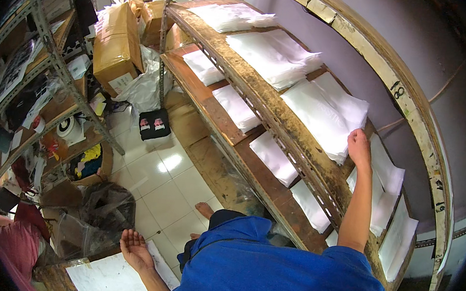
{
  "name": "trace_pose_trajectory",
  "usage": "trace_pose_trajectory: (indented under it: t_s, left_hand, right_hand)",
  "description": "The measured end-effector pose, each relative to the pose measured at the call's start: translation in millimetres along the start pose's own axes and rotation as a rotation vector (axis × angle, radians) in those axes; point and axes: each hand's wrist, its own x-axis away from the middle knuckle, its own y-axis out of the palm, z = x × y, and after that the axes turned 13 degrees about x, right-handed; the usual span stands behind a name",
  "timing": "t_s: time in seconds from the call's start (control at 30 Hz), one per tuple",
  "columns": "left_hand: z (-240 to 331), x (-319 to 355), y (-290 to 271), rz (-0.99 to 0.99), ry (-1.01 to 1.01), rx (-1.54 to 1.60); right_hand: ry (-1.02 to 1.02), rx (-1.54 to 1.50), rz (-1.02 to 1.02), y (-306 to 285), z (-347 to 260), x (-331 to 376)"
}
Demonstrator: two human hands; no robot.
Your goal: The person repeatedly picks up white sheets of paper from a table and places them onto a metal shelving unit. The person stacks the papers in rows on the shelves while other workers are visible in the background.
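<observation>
A blue shirt [277, 271] fills the near foreground. A stack of white bags [324, 117] on the upper wooden shelf [279, 122] is being reached for: the right hand [358, 147] rests on its near corner, and whether it grips cannot be told. The picking step seems begun; a pinch and lift appear needed. The left hand [136, 248] is held open, palm up, above white sheets [105, 278] on the table [55, 279].

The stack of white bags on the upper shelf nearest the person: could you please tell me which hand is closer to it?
Right. The right hand rests on the edge of the stack of white bags; the left hand is far below, open-palmed above the white sheet.
</observation>
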Motion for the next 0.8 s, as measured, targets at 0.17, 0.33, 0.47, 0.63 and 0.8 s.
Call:
trace_pose_trajectory:
  t_s: [0.17,0.33,0.47,0.63,0.8]
  left_hand:
    - [3.1,8.0,-3.9,-0.016,0.039,-0.001]
    - [20.8,28.6,-9.9,0.075,0.127,-0.027]
    - [29.2,56.6,-7.5,0.139,0.277,-0.06]
    - [48.1,110.4,-16.3,0.205,0.462,-0.222]
    - [70.3,192.4,-27.3,0.572,0.77,-0.734]
  right_hand:
    - [-0.051,-0.009,0.146,-41.4,-49.5,19.3]
    - [-0.341,-0.415,0.188,-85.3,-186.3,65.7]
    - [-0.912,-0.616,-0.015,-66.7,-278.7,124.6]
    - [-1.451,-0.727,-0.413,2.3,-344.0,211.4]
    - [-1.836,-0.563,-0.824,14.5,-363.2,298.5]
